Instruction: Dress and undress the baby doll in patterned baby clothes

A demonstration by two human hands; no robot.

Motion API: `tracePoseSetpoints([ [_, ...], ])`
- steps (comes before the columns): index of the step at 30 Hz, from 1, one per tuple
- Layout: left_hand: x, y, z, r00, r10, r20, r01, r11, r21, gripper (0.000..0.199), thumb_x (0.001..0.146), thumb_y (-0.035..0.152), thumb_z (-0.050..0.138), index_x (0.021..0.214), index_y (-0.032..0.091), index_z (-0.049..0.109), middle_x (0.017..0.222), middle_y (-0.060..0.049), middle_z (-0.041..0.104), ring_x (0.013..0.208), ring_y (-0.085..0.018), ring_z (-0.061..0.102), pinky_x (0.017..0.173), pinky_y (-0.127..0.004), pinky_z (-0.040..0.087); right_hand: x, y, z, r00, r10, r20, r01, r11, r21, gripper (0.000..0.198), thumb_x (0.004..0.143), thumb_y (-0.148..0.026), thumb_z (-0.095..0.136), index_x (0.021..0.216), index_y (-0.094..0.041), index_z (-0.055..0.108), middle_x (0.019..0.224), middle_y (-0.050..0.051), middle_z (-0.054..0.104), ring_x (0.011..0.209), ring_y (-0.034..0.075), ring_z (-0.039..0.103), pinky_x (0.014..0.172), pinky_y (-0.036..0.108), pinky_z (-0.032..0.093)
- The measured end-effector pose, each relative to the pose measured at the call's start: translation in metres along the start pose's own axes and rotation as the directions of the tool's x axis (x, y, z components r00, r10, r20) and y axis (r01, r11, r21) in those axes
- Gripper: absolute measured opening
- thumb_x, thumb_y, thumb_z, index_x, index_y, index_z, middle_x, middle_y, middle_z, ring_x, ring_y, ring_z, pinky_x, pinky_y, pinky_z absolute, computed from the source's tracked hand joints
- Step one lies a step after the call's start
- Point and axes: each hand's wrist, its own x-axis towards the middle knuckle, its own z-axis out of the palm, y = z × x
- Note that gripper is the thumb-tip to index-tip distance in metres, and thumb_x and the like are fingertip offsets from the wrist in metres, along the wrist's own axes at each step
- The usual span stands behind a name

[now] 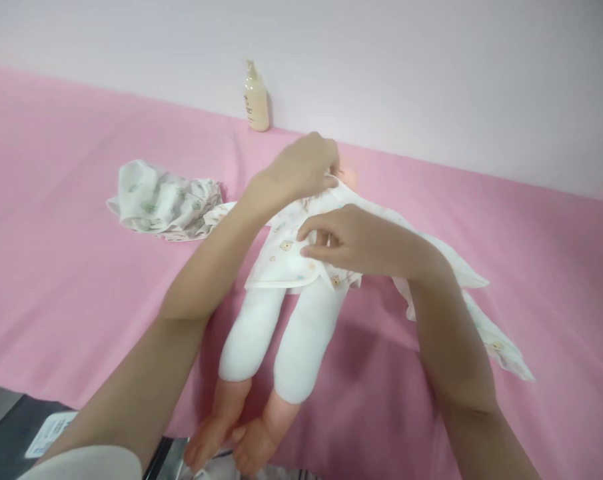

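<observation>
On the pink surface point(56, 193), a crumpled printed garment point(168, 203) lies leftmost, then a pump bottle point(256, 103) by the wall point(431, 73). A baby doll point(251, 333) lies in a printed shirt point(271, 260). The left hand point(304, 163) bends at its neck, grip unclear; the right hand point(348, 237) curves over its front, fingers point(312, 225) parted.

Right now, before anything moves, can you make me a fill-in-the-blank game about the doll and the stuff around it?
1. The cloth under the doll is coloured ____.
2. The hand nearer the doll's head is the person's ____ one.
3. Right behind the bottle is a plain, pale ____.
4. The doll's feet wear no socks; they are ____.

Missing words: pink; left; wall; bare.
</observation>
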Motion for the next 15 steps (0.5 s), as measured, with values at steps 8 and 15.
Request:
tracePoseSetpoints([
  [8, -0.005, -0.028, -0.011, 0.913, -0.256, 0.317, 0.22, 0.965, 0.144, 0.047, 0.07, 0.038, 0.064, 0.112, 0.019, 0.068, 0.081, -0.008, 0.071, 0.076, -0.023, 0.065, 0.067, -0.029, 0.046, 0.005, 0.039, -0.016, 0.887, 0.377, -0.267, -0.438, 0.871, -0.224, 0.018, 0.086, -0.029, 0.049, 0.084, -0.019, 0.063, 0.076, 0.006, 0.062, 0.066, 0.018, 0.055, 0.058, 0.029, 0.036],
  [15, -0.009, -0.026, -0.018, 0.803, -0.089, 0.59, 0.155, 0.986, -0.063, 0.053, 0.072, 0.046, 0.06, 0.121, 0.026, 0.063, 0.104, -0.007, 0.071, 0.072, -0.018, 0.066, 0.064, -0.026, 0.047, 0.016, 0.039, 0.0, 0.872, 0.477, -0.106, -0.487, 0.866, -0.112, 0.051, 0.088, -0.059, 0.042, 0.115, -0.019, 0.057, 0.088, 0.011, 0.068, 0.072, 0.023, 0.061, 0.062, 0.031, 0.042],
])
